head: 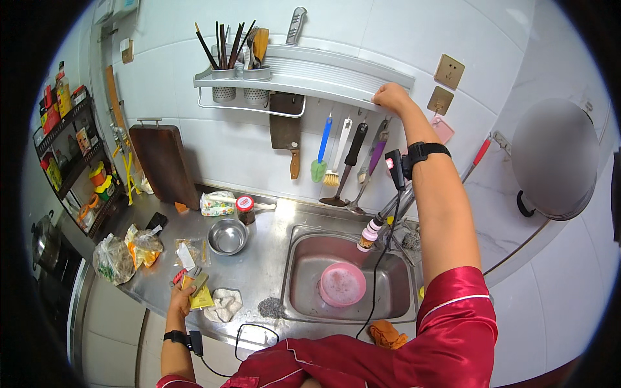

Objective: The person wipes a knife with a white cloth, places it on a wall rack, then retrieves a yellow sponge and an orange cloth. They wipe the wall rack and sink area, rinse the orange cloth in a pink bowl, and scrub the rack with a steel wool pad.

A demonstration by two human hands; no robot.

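My left hand (181, 297) is at the counter's front edge, its fingers around a yellow packet (201, 298). A greenish-brown block (199, 284), perhaps a scouring sponge, lies against that packet. Just behind are red-handled scissors (179, 276), partly covered. Raised to the wall, my right hand (391, 98) has its fingers bent at the front lip of the metal wall shelf (335, 86), near its right end. Whether those fingers pinch something small is hidden. Below that hand hang a purple-handled tool (378, 154) and a black-handled ladle (357, 144).
The steel sink (303, 271) holds a pink basin (342, 285) of sudsy water under the faucet (370, 234). A cleaver (285, 121) hangs below the shelf. A steel bowl (227, 236), a red-lidded jar (245, 209), a white cloth (223, 304) and plastic bags (114, 258) stand on the counter.
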